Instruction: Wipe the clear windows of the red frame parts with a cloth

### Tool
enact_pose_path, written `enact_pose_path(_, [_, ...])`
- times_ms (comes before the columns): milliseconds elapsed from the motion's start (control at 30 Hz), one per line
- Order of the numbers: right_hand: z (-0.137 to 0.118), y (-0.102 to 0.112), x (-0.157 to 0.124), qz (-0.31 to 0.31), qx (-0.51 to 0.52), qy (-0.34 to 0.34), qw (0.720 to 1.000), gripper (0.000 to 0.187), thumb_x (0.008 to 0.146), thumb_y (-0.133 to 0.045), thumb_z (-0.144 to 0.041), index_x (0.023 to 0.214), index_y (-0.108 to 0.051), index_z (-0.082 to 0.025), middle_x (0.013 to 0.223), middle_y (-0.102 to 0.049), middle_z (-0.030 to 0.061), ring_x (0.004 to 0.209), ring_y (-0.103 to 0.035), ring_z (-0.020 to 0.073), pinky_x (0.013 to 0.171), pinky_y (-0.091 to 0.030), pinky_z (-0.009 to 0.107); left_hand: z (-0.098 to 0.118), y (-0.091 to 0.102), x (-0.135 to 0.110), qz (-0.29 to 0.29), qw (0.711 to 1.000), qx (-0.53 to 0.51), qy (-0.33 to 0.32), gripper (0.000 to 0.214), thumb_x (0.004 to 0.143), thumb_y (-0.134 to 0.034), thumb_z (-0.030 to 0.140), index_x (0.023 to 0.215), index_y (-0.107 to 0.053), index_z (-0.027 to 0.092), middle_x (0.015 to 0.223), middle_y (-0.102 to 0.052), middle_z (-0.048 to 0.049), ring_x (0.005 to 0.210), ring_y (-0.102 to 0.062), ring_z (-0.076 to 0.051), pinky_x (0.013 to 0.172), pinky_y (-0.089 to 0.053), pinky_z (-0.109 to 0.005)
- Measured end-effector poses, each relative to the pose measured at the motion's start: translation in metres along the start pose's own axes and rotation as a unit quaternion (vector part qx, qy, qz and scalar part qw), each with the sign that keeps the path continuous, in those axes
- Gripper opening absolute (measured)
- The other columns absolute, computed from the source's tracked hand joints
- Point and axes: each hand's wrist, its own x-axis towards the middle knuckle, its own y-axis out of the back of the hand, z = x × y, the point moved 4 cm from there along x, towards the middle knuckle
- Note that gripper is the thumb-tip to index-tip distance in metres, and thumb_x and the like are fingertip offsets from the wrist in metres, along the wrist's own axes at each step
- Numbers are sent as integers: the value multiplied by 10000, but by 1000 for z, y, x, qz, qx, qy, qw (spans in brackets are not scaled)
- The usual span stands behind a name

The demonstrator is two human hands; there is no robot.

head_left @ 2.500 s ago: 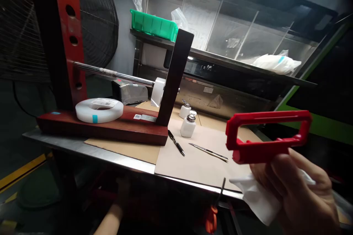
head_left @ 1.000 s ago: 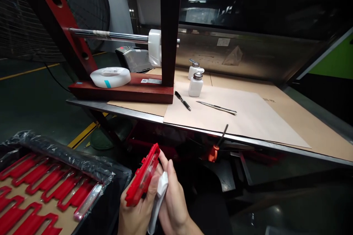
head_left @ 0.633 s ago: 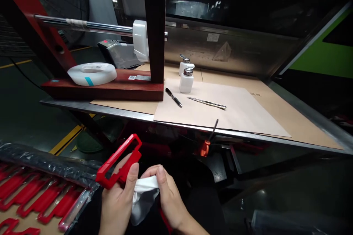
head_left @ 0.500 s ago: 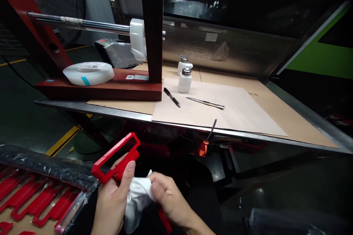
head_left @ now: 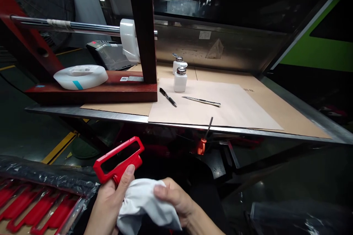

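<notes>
A red plastic frame-shaped part (head_left: 120,158) with an open rectangular window is gripped in my left hand (head_left: 110,198), the thumb pressed on its near side. My right hand (head_left: 179,200) pinches a white cloth (head_left: 149,198) between thumb and fingers. The cloth bunches against my left hand and hangs below both hands, hiding the lower end of the red part. On the bench ahead lie a black pen (head_left: 168,97) and a slim craft knife (head_left: 202,101). Two white pump bottles (head_left: 180,80) stand behind them.
At the lower left, a plastic-lined box (head_left: 46,178) holds several similar red parts. A wooden stand (head_left: 91,93) carries a roll of clear film, with another roll (head_left: 81,77) on its base. An orange-handled tool (head_left: 202,146) sticks up at the bench's front edge.
My right hand has turned and spread the cloth wider over the near end of the red part. The red part has shifted slightly right and tilted. The view has swung a little right.
</notes>
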Motion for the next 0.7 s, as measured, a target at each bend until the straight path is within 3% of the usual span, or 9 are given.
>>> enact_pose_path(100, [8, 2, -6, -30, 20, -5, 999, 400, 415, -872, -337, 582, -634, -61, 482, -499, -11, 406, -421, 43, 410, -294, 175, 3, 0, 2, -29, 999, 2, -20, 508, 626, -726, 533, 549, -354, 196, 490, -279, 93, 447, -240, -47, 376, -253, -142])
enact_pose_path(233, [-1, 2, -15, -12, 25, 59, 998, 369, 493, -848, -350, 601, -645, -63, 490, -504, -6, 413, -417, 44, 412, -292, 175, 1, -2, 2, -47, 998, -25, -18, 512, 661, -714, 502, 567, -301, 213, 531, -194, 101, 453, -164, -45, 361, -198, -136])
enact_pose_path(333, [-16, -1, -21, 30, -19, 131, 991, 354, 620, -792, -401, 740, -690, -83, 586, -548, 11, 526, -484, 81, 535, -385, 206, -4, -4, 1, -40, 998, -56, -7, 498, 656, -729, 458, 540, -314, 207, 511, -220, 96, 439, -195, -46, 359, -224, -142])
enact_pose_path(400, [-27, -3, -26, 63, -73, 182, 979, 319, 654, -774, -390, 828, -710, -132, 692, -598, 28, 714, -557, 148, 717, -432, 271, -8, -7, 1, -30, 996, -84, 2, 491, 633, -747, 437, 520, -330, 203, 480, -242, 94, 414, -219, -45, 348, -231, -146])
enact_pose_path(533, [-42, -8, -33, 105, -125, 266, 950, 284, 630, -772, -391, 830, -735, -194, 1031, -650, 88, 1152, -467, 268, 1055, -223, 386, -10, -16, 3, -29, 991, -130, -7, 485, 579, -792, 419, 528, -362, 200, 473, -276, 96, 413, -240, -45, 338, -257, -136])
enact_pose_path(600, [-45, -13, -33, 99, -102, 282, 949, 325, 623, -761, -401, 884, -740, -210, 1083, -651, 100, 1170, -466, 287, 1074, -192, 414, -9, -22, 4, -27, 990, -139, -18, 481, 578, -795, 435, 535, -380, 195, 477, -288, 97, 416, -247, -42, 339, -264, -129])
enact_pose_path(700, [-49, -27, -27, 69, -68, 327, 940, 306, 664, -700, -429, 871, -754, -210, 947, -686, 99, 1033, -559, 273, 1043, -271, 418, -7, -30, 6, -7, 989, -147, -31, 480, 586, -773, 495, 535, -405, 191, 470, -337, 91, 406, -296, -42, 356, -312, -137])
